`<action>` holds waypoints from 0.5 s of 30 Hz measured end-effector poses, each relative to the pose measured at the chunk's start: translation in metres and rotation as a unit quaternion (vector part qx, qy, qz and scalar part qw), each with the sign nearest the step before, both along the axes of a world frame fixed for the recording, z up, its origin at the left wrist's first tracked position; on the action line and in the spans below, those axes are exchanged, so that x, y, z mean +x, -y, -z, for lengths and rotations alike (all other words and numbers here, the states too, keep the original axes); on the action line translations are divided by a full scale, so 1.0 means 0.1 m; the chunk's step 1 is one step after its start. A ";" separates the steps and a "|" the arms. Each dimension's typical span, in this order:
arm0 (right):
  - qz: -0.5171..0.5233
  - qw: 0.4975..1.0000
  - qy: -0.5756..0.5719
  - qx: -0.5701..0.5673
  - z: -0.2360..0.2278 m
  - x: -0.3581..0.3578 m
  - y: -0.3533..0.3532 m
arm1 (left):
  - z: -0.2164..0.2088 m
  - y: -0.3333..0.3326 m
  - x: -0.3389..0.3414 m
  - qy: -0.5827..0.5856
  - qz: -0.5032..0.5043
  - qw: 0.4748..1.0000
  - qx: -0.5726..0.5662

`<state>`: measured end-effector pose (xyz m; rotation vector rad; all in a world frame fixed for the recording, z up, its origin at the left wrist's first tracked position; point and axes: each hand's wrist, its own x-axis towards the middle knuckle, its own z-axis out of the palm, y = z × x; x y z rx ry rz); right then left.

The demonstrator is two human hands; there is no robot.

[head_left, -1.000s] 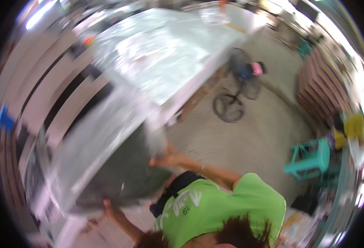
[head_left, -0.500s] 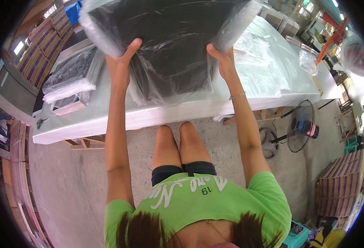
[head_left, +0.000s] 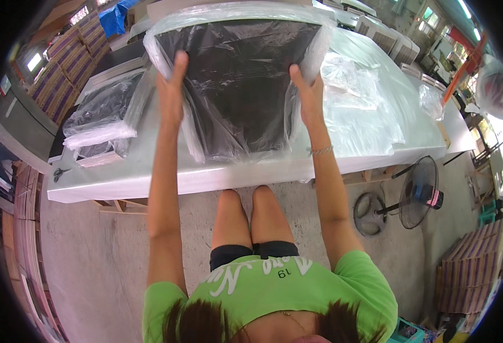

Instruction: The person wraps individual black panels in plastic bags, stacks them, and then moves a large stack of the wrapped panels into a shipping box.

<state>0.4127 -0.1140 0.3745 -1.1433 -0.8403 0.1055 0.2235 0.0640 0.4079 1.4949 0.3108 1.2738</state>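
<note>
A dark rectangular panel with pale edges, wrapped in clear plastic (head_left: 245,86), is held up in front of me over the white-covered table (head_left: 228,174). My left hand (head_left: 172,86) grips its left edge, thumb on the dark face and fingers hidden behind. My right hand (head_left: 307,91) grips the right edge the same way. Loose plastic hangs off the lower end of the panel. To the left on the table lies a stack of similar plastic-wrapped dark panels (head_left: 105,106). Clear plastic bags (head_left: 357,108) are spread flat to the right.
Scissors (head_left: 61,173) lie at the table's left corner. A standing fan (head_left: 420,191) is on the floor at the right, near the table. Stacked striped cartons (head_left: 471,260) stand at the lower right, with more cartons (head_left: 62,80) at the far left.
The wrapped panel sits lower relative to my view, and its far edge now shows. Both hands still grip its sides. The table and fan appear slightly lower in the picture.
</note>
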 end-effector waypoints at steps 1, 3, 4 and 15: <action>0.033 0.999 0.003 -0.009 0.11 0.04 0.03 | 0.16 0.08 0.05 -0.014 -0.035 0.999 0.036; 0.090 0.989 -0.068 -0.098 0.38 0.17 0.12 | 0.48 0.12 0.15 -0.042 -0.073 0.996 0.031; 0.047 0.981 -0.097 -0.160 0.53 0.31 0.17 | 0.61 0.13 0.18 -0.050 -0.007 0.998 -0.027; -0.088 0.993 -0.079 0.006 0.48 -0.09 0.09 | 0.79 -0.06 -0.08 -0.069 -0.008 0.996 -0.056</action>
